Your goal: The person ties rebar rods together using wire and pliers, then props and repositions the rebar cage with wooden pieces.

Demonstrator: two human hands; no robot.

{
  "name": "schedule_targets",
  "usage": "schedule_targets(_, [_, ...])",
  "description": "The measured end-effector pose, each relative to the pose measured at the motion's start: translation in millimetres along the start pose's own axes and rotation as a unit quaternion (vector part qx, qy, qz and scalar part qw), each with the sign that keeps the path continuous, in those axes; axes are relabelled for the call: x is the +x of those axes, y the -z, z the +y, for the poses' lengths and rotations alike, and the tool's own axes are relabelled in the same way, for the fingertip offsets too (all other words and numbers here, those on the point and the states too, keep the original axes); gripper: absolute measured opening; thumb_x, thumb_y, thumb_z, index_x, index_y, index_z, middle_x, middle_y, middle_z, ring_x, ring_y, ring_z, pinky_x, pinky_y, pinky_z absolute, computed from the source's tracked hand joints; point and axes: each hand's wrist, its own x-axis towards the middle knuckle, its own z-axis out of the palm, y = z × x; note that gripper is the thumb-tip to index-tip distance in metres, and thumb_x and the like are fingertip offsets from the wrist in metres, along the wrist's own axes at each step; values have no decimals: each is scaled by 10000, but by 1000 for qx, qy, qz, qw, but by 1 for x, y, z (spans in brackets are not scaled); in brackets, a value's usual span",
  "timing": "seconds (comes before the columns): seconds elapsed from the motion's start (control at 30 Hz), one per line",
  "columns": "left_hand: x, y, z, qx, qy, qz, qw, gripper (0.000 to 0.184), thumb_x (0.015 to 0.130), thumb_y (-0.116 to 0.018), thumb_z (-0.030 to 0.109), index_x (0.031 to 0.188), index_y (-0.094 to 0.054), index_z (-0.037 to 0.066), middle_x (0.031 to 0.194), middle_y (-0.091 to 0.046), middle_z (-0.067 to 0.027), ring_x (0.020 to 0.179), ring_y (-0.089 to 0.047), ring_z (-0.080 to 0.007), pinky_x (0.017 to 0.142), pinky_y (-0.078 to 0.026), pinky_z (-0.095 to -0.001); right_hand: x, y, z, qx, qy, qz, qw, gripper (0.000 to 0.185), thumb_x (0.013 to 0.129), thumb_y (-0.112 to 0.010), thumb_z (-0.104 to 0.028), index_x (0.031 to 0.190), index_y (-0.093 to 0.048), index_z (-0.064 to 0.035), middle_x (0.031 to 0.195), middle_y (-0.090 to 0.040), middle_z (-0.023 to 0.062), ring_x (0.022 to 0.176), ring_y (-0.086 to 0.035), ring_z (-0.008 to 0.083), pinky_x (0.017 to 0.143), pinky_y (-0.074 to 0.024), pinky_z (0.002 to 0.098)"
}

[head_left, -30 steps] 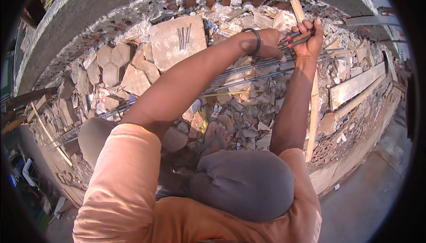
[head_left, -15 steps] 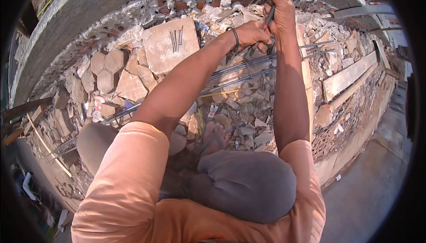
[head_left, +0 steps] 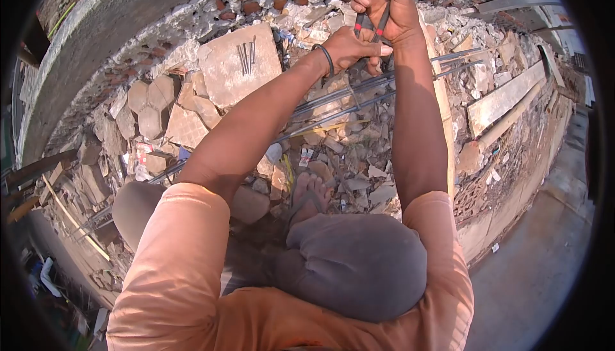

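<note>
A pair of pincers [head_left: 382,23] with black handles and red marks points down toward several thin steel rods [head_left: 323,98]. My right hand [head_left: 398,11] has its fingers curled about the two handles, which stand apart. Just below, my left hand [head_left: 349,48], with a black band at the wrist, is closed by the lower end of the pincers. Its thumb stretches across to the right. What its fingers grip is hidden, as are the pincers' jaws. The rods run slantwise beneath both hands, over the rubble.
Several dark nails or short bars [head_left: 246,58] lie on a square concrete slab [head_left: 224,85] at left. Broken tiles [head_left: 189,123] and rubble surround my sandalled foot [head_left: 309,197]. A concrete beam [head_left: 115,31] curves behind; planks [head_left: 506,104] lie at right.
The pincers' handles have spread apart in my right hand, whose fingers have loosened. Both hands sit slightly higher and farther left in view. My left thumb now shows stretched out.
</note>
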Motion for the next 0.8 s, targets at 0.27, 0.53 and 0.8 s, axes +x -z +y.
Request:
schedule_targets(0.27, [11,-8,2,285,-97,136,944,471,727,-822,247,1007,-535,1,890,-636,-64,766,-615,-129,703,-509,-293,2,-11,6,-170,125,304,929,230,925,-486,-118,729,-579,-41,591,-501,12,452,-418,108,401,-344,248])
schedule_targets(0.53, [7,-8,23,215,-16,51,975,314,850,-699,153,1085,-564,-6,999,-678,-88,911,-665,-170,807,-549,-302,8,-20,24,-335,204,375,840,180,863,-604,-163,816,-618,10,628,-567,61,498,-500,158,430,-387,300])
schedule_targets(0.8, [13,13,34,42,34,-191,980,345,899,-670,200,1145,-590,-28,1070,-668,-137,1029,-645,-230,1015,-471,-348,-31,-72,-14,-62,74,114,989,357,868,-669,-286,1032,-582,19,784,-611,115,691,-585,221,613,-493,327])
